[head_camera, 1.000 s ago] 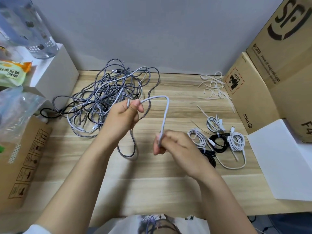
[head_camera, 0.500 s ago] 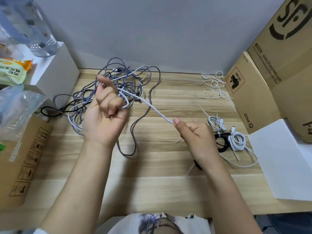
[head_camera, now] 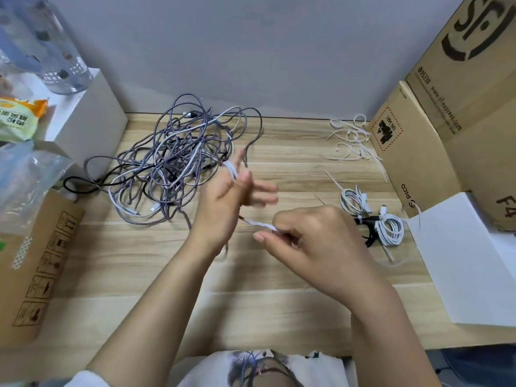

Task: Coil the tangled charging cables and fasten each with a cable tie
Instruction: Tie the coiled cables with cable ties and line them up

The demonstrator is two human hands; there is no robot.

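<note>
So we're mid-coil: our right hand (head_camera: 315, 241) pinches a white cable (head_camera: 261, 225), looped over our blurred, spread left hand (head_camera: 223, 199). Finished bundles (head_camera: 374, 219) sit near the table's (head_camera: 279, 275) right edge; the tangle (head_camera: 173, 160) at the back left remains.
</note>
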